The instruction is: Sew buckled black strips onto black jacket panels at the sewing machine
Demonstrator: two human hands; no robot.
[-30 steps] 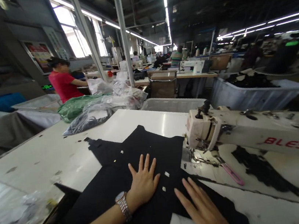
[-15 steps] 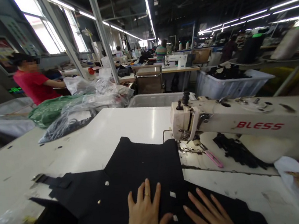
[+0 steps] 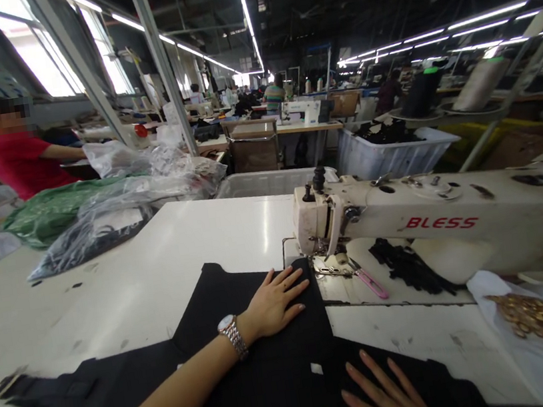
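A large black fabric piece [image 3: 256, 381] lies spread over the white table, its far corner reaching the sewing machine [image 3: 383, 208]. Flat on its upper right part rests my left hand [image 3: 275, 300], fingers spread, a watch on the wrist. Lower down, my right hand [image 3: 386, 393] touches the fabric with its fingers apart; its lower part is cut off by the frame edge. Two small white pieces [image 3: 316, 368] show on the cloth between the hands. Pink-handled thread snips [image 3: 369, 282] lie by the needle area, beside a crumpled black strip [image 3: 404, 265].
A white bag [image 3: 486, 291] with gold metal rings [image 3: 527, 316] sits at the right. Plastic-wrapped bundles [image 3: 102, 220] lie at the table's back left. Beyond stand grey bins [image 3: 390, 150] and a person in red [image 3: 17, 155].
My left hand has slid forward across the fabric toward the machine. My right hand stays nearly in place. The view has turned slightly right.
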